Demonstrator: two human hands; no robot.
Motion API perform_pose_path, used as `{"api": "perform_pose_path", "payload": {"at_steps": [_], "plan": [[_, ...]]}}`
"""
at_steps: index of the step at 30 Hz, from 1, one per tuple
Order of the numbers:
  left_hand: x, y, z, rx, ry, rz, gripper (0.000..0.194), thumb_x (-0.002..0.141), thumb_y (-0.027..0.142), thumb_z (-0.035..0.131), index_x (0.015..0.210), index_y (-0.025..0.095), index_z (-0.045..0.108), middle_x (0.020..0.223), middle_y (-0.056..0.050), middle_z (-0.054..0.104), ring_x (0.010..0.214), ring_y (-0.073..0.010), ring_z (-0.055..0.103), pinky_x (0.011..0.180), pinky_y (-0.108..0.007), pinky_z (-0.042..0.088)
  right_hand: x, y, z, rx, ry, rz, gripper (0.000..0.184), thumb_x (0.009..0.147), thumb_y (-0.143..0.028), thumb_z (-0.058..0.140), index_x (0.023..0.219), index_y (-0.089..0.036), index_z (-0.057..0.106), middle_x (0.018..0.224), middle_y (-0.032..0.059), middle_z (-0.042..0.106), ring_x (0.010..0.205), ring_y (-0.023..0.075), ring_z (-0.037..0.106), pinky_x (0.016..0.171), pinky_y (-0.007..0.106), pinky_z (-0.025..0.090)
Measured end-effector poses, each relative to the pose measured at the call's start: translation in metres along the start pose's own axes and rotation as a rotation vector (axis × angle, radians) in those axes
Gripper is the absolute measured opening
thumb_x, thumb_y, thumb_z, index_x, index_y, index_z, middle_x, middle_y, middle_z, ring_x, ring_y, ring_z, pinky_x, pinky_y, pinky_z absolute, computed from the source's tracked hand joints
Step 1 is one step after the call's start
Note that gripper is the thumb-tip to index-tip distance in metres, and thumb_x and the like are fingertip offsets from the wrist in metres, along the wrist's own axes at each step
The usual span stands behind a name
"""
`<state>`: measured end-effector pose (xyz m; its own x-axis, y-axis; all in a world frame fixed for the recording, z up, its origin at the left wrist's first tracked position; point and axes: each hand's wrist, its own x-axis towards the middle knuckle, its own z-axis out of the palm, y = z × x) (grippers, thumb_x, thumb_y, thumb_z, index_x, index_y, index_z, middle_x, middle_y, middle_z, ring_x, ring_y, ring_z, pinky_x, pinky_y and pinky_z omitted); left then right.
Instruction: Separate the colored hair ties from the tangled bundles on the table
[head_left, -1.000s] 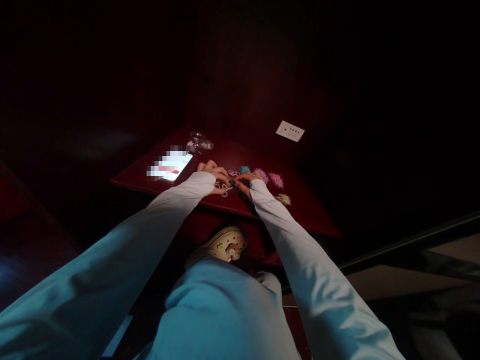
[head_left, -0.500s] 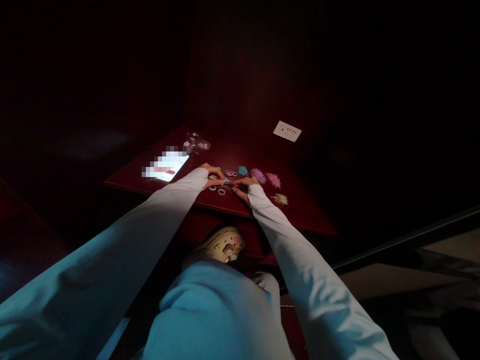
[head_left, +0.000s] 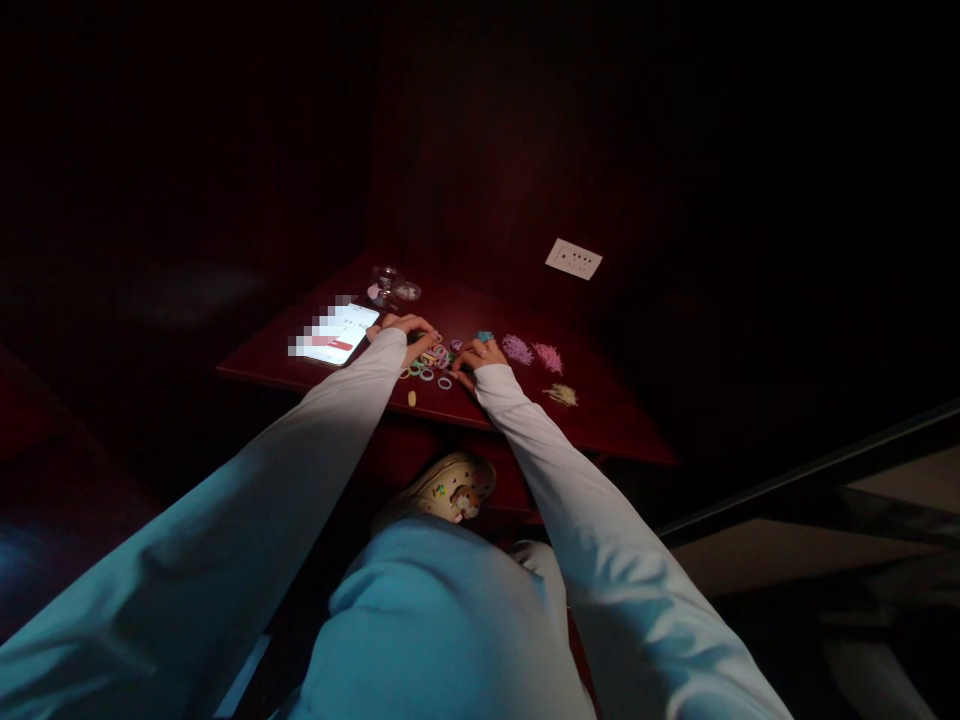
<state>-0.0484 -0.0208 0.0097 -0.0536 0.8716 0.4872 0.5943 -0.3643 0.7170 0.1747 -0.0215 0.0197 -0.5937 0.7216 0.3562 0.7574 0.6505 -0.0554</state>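
Observation:
My left hand [head_left: 409, 331] rests on the dark red table [head_left: 615, 420] with its fingers spread over several loose small coloured rubber bands [head_left: 429, 366]. A little to the right, my right hand [head_left: 474, 356] lies with its fingers curled among the same bands; what it holds, if anything, is too small to make out. Sorted little heaps lie further right: a teal heap [head_left: 485, 337], a purple heap [head_left: 517, 349], a pink heap [head_left: 550, 357] and a pale yellow heap [head_left: 562, 395]. One yellow band [head_left: 411, 398] lies alone near the table's front edge.
A lit phone [head_left: 337, 334] lies at the table's left. Behind it stands a clear glass dish [head_left: 393, 286]. A white wall socket [head_left: 574, 259] is on the dark wall at the right. Below the table are my knee and a beige clog [head_left: 450, 487].
Both hands have shifted a little left and back. My left hand has opened out, and more loose bands now show spread in front of it.

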Motion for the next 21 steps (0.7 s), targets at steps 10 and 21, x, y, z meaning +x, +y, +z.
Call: {"api": "perform_pose_path", "payload": {"at_steps": [10, 21], "plan": [[-0.013, 0.019, 0.003, 0.081, -0.027, 0.124, 0.014, 0.096, 0.037, 0.067, 0.089, 0.029, 0.076, 0.103, -0.001, 0.078, 0.111, -0.0285, 0.055, 0.103, -0.048, 0.028, -0.007, 0.005, -0.014, -0.018, -0.012, 0.083, 0.018, 0.102, -0.035, 0.068, 0.101, -0.021, 0.079, 0.128, 0.0134, 0.07, 0.116, 0.0314, 0.056, 0.098, 0.043, 0.047], [-0.011, 0.023, -0.005, 0.041, -0.094, 0.088, 0.018, 0.101, 0.032, 0.062, 0.095, 0.026, 0.078, 0.11, -0.004, 0.076, 0.117, -0.0309, 0.057, 0.109, -0.053, 0.03, -0.061, 0.07, -0.058, -0.016, 0.126, 0.101, 0.023, 0.098, -0.045, 0.069, 0.091, -0.025, 0.077, 0.113, 0.011, 0.075, 0.11, 0.0305, 0.064, 0.102, 0.05, 0.046]]}}
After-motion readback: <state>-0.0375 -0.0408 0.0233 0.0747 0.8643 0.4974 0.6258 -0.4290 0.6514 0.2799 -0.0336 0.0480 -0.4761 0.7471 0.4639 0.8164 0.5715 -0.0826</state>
